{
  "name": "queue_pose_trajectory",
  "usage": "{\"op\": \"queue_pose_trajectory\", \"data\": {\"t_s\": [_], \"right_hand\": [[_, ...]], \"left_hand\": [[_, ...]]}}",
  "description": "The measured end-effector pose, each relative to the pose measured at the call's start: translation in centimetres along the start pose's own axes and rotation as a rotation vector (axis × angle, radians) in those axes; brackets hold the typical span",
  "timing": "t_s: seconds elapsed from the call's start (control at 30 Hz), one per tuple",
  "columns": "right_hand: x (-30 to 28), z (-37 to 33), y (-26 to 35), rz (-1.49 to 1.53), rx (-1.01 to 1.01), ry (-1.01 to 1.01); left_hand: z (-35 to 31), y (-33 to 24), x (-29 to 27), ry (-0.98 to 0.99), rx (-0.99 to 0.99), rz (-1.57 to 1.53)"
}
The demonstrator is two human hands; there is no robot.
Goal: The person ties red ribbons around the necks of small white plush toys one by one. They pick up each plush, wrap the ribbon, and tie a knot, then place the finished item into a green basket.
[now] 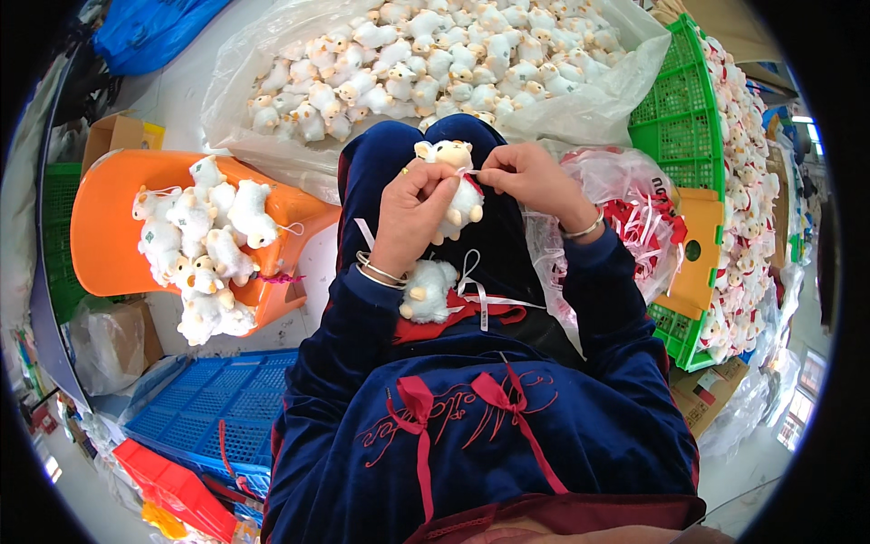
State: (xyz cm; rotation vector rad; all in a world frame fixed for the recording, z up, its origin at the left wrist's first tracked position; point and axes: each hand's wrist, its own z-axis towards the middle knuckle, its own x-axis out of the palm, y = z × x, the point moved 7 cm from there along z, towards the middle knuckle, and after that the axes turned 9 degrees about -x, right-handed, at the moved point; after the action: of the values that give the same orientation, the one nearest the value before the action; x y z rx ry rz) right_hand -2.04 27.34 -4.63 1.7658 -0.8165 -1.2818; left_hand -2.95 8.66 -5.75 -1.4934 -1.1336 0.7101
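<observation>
A small white plush animal (465,210) with a cream face and a bit of red cloth at its neck is held up over my lap. My left hand (415,210) is closed at the toy's side, thumb and forefinger pinched at its neck. Between the fingertips of my right hand (535,181) is a thin white ribbon (468,171) at the toy's neck. Lower on my lap lies a second white plush animal (428,292), next to red cloth (498,317) and a loose white ribbon (484,308).
An orange chair (109,227) on the left bears several white plush toys (195,218). Ahead, a clear plastic sheet (236,109) holds a large heap of them. Right are a bag of red ribboned pieces (634,222) and a green crate (675,109). A blue crate (217,399) stands lower left.
</observation>
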Motion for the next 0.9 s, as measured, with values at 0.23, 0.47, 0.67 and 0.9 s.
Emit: {"op": "queue_pose_trajectory", "data": {"t_s": [0.23,0.47,0.67,0.9], "right_hand": [[0.5,-0.8,-0.4,0.554,0.192,0.150],[1.1,-0.6,0.9,0.583,0.200,0.150],[1.1,-0.6,0.5,0.553,0.181,0.102],[1.4,-0.6,1.0,0.399,0.122,-0.009]], "left_hand": [[0.6,0.5,0.0,-0.005,0.021,0.002],[0.6,0.4,-0.1,-0.012,0.025,0.003],[0.5,0.3,0.1,0.000,0.007,-0.017],[0.6,0.6,0.1,-0.013,0.010,-0.040]]}}
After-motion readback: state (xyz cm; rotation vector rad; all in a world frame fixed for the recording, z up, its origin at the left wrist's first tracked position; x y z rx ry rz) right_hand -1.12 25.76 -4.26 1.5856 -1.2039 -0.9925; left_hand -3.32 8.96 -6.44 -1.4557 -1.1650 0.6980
